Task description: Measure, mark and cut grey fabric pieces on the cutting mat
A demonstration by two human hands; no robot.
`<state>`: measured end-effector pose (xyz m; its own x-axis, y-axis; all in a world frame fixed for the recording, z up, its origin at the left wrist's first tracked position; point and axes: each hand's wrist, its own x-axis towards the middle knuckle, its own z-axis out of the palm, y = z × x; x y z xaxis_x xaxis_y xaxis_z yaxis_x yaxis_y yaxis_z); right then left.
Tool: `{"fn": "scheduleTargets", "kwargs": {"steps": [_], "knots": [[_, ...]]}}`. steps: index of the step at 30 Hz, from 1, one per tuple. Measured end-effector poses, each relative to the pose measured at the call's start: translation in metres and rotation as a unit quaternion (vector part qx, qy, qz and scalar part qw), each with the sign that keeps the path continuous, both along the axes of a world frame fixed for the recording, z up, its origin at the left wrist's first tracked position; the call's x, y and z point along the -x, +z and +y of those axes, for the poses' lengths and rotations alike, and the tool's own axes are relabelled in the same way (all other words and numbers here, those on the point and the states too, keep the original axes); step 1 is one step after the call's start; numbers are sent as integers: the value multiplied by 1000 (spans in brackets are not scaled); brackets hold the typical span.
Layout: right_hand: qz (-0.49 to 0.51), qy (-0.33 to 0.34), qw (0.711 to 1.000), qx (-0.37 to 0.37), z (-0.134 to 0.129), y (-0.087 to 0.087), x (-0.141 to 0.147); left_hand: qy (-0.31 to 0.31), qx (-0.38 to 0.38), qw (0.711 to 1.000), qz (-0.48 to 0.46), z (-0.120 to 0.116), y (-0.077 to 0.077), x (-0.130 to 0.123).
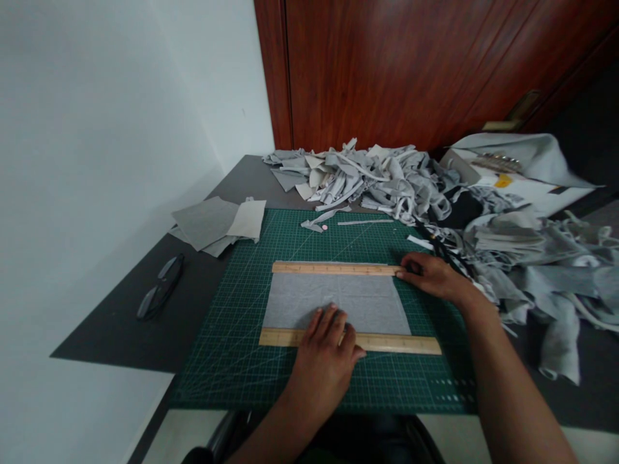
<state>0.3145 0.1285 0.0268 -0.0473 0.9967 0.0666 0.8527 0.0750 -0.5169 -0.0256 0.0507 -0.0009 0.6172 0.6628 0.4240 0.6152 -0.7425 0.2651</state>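
A grey piece of fabric (309,299) lies flat on a green cutting mat (232,380). Along its near edge rests a wooden ruler (406,343), and a second wooden ruler (333,268) lies along its far edge. My left hand (329,348) lies on the near ruler with the fingers stretched forward onto the fabric. At the right end of the far ruler, my right hand (425,274) pinches that ruler between thumb and fingers. Part of the near ruler is hidden beneath my left hand.
Grey fabric pieces (207,222) and glasses (162,287) lie left of the mat. A heap of scraps (358,174) spreads along the back and right, beside a white box (527,187). Thin strips (365,222) lie on the mat's far part.
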Motion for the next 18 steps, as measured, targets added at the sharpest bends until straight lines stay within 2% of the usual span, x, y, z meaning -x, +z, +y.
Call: {"fn": "scheduleTargets", "kwargs": {"steps": [14, 18], "knots": [[-15, 0, 1000, -15, -1, -2, 2, 1, 5, 1000, -1, 0, 0, 0], [-20, 1, 1000, -7, -2, -1, 0, -1, 15, 1000, -4, 0, 5, -1]]}}
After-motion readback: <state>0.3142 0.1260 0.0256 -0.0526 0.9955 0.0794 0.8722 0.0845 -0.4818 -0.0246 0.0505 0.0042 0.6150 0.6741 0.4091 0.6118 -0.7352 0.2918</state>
